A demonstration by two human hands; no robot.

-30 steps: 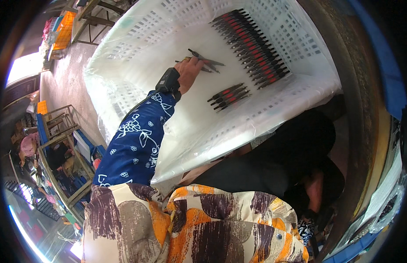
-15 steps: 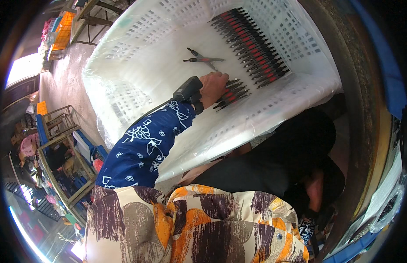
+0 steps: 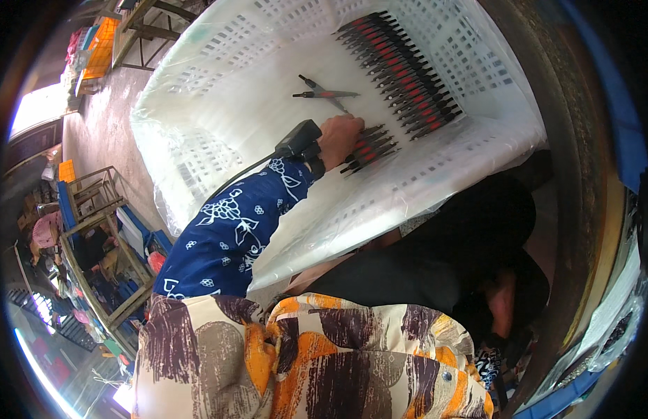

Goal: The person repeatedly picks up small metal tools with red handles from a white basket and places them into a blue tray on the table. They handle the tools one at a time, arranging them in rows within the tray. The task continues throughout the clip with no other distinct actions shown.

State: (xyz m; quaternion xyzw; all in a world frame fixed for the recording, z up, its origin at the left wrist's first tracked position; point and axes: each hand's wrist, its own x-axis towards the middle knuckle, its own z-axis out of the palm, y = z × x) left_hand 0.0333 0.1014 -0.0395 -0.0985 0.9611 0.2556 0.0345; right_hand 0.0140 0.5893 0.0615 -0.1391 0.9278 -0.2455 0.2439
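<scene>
My left hand [image 3: 340,142], in a blue sleeve with white flower prints, reaches into a white plastic crate [image 3: 184,126]. Its fingers are curled at the left end of a short row of black pen-like sticks [image 3: 373,148]; the fingertips are hidden. A longer row of such sticks with red middles [image 3: 401,73] lies side by side along the crate's right part. Two loose sticks [image 3: 329,93] lie crossed beyond the hand. Down at the lower right, my right hand [image 3: 502,302] is in shadow against dark cloth, its fingers not visible.
Clear plastic film lines the slotted crate. A dark metal edge [image 3: 582,181] curves along the right, with clear plastic bags [image 3: 621,328] beyond it. A wooden rack [image 3: 93,237] with blue panels stands on the floor to the left. An orange crate [image 3: 100,50] is at the far left.
</scene>
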